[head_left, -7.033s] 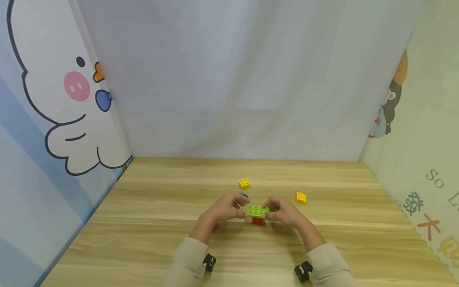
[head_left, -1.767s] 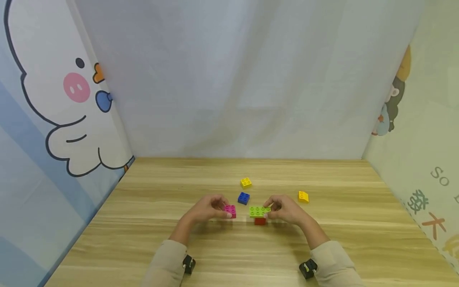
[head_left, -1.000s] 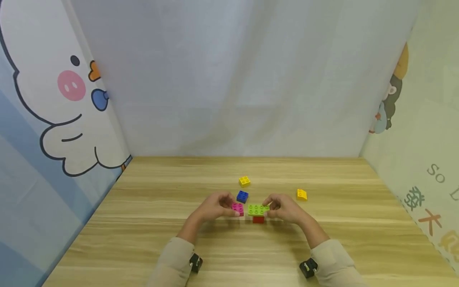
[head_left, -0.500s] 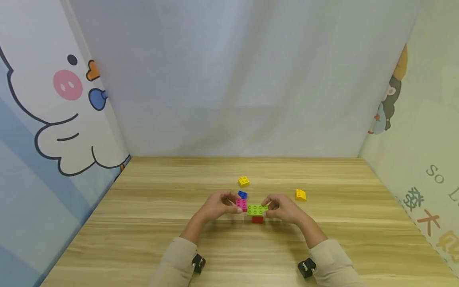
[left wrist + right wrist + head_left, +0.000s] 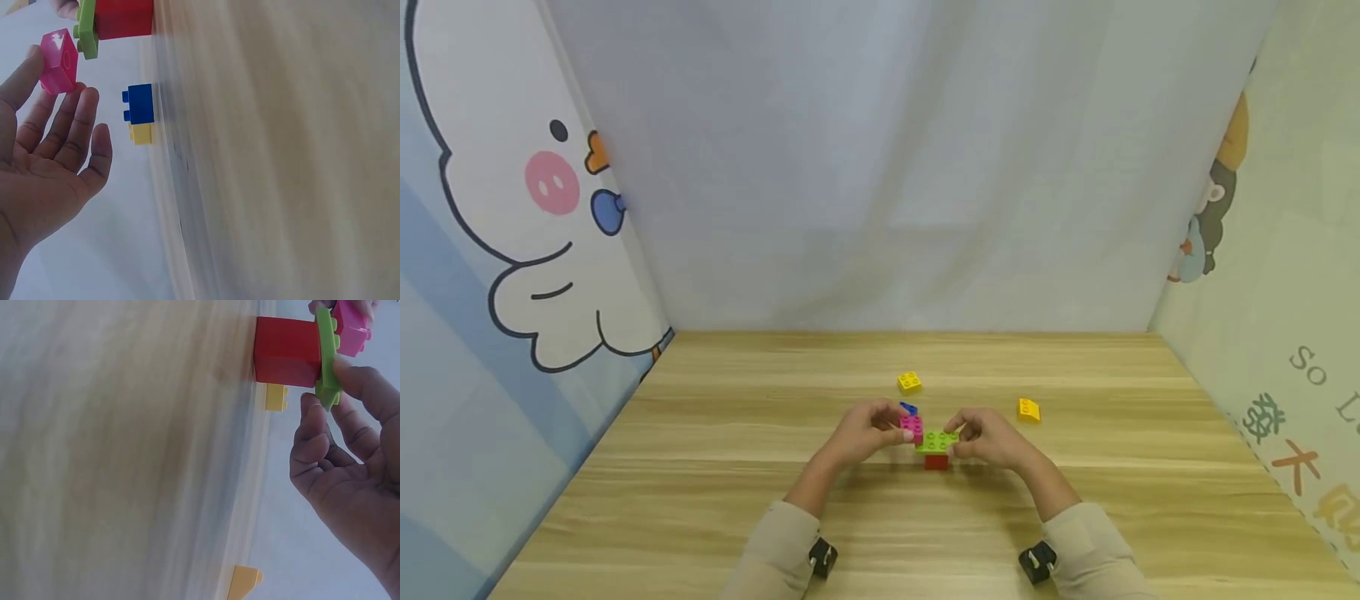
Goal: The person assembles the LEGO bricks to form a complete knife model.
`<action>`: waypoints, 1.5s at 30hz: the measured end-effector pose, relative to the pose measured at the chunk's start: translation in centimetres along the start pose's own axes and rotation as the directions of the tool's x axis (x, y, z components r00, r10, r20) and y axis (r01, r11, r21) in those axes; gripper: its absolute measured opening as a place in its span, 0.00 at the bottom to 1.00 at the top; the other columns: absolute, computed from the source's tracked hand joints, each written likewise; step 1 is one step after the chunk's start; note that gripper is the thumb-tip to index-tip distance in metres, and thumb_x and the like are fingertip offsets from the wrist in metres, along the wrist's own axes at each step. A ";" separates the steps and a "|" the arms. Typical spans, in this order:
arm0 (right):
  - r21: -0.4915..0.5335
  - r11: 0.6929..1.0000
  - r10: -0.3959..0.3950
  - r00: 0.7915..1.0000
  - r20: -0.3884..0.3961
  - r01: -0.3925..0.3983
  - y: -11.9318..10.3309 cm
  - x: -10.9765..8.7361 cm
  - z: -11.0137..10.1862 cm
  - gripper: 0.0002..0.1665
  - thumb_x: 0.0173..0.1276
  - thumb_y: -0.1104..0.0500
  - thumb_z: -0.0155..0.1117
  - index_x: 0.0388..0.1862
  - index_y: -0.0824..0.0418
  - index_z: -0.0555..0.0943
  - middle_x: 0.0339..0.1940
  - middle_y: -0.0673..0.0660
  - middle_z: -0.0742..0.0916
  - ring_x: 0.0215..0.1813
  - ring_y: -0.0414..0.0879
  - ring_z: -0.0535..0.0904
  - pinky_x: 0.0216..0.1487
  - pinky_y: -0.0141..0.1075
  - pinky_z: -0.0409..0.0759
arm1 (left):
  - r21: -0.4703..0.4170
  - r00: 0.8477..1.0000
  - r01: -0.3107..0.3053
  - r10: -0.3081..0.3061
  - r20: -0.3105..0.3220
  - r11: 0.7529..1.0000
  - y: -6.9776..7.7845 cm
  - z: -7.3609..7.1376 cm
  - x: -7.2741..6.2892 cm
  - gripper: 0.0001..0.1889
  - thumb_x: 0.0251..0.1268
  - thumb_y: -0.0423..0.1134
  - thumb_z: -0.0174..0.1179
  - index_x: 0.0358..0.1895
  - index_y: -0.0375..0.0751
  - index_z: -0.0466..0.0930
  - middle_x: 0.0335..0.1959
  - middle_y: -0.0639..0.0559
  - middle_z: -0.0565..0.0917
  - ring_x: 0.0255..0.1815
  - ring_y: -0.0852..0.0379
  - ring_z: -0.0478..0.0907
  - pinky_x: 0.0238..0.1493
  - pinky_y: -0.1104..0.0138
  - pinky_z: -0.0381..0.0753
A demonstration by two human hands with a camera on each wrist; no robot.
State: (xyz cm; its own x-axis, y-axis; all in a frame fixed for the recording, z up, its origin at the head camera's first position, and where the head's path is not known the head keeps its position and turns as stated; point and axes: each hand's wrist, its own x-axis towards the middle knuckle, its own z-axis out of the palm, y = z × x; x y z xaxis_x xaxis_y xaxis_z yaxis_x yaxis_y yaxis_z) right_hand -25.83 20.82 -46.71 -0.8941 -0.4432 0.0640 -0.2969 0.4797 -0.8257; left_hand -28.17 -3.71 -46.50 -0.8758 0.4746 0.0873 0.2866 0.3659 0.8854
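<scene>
Between thumb and fingers my left hand [image 5: 863, 433] pinches a pink building brick [image 5: 912, 428], also seen in the left wrist view as a pink brick [image 5: 60, 61]. The brick is right at the left end of a thin lime-green plate [image 5: 937, 444], overlapping its studs in the head view. That plate lies across the top of a red brick [image 5: 936, 462], which stands on the table. At the plate's right end my right hand [image 5: 996, 440] pinches its edge. In the right wrist view the green plate [image 5: 326, 359] tilts slightly on the red brick [image 5: 287, 351].
Behind the left fingers a blue brick [image 5: 909, 409] is partly hidden. Farther back lies a yellow brick [image 5: 909, 382], and off to the right a yellow sloped brick [image 5: 1028, 410]. A curtain [image 5: 880, 208] closes off the back of the wooden table [image 5: 737, 433].
My left hand first left the green plate and picked up the pink brick. It has since carried it rightward onto the plate's left end. My right hand stays at the plate's right end.
</scene>
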 end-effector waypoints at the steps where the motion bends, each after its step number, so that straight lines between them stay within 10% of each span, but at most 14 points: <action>1: 0.008 1.000 0.002 1.000 -0.001 -0.002 -0.1 0.0 0.0 0.14 0.56 0.65 0.68 0.41 0.68 0.78 0.25 0.54 0.80 0.29 0.46 0.75 0.29 0.36 0.75 | -0.004 1.000 0.003 -0.003 -0.004 1.000 0.1 0.0 0.1 0.16 0.56 0.43 0.67 0.44 0.39 0.80 0.36 0.52 0.81 0.37 0.55 0.77 0.40 0.63 0.77; 30: 0.056 0.998 0.023 0.999 0.025 -0.024 -4.1 -1.1 -0.8 0.15 0.56 0.69 0.67 0.40 0.74 0.75 0.25 0.58 0.80 0.29 0.47 0.75 0.30 0.36 0.75 | -0.059 1.000 0.015 -0.017 -0.026 0.998 1.6 2.6 0.9 0.15 0.53 0.40 0.69 0.43 0.38 0.81 0.36 0.51 0.82 0.40 0.52 0.77 0.43 0.58 0.76; 45: 0.077 0.996 0.054 0.999 0.004 -0.054 -0.4 0.1 -0.1 0.16 0.55 0.68 0.70 0.41 0.71 0.76 0.27 0.55 0.80 0.32 0.47 0.75 0.34 0.37 0.76 | -0.011 1.000 0.017 -0.017 0.002 1.000 1.8 2.9 0.8 0.12 0.55 0.38 0.67 0.41 0.40 0.80 0.36 0.54 0.82 0.38 0.57 0.77 0.43 0.62 0.76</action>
State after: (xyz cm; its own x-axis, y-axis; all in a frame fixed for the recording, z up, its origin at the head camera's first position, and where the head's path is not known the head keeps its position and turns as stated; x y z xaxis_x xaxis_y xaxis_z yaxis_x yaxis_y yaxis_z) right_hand -25.83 20.61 -46.33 -0.9077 -0.4193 0.0174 -0.2215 0.4435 -0.8685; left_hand -27.24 -0.36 -46.15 -0.8795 0.4705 0.0715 0.2675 0.3647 0.8919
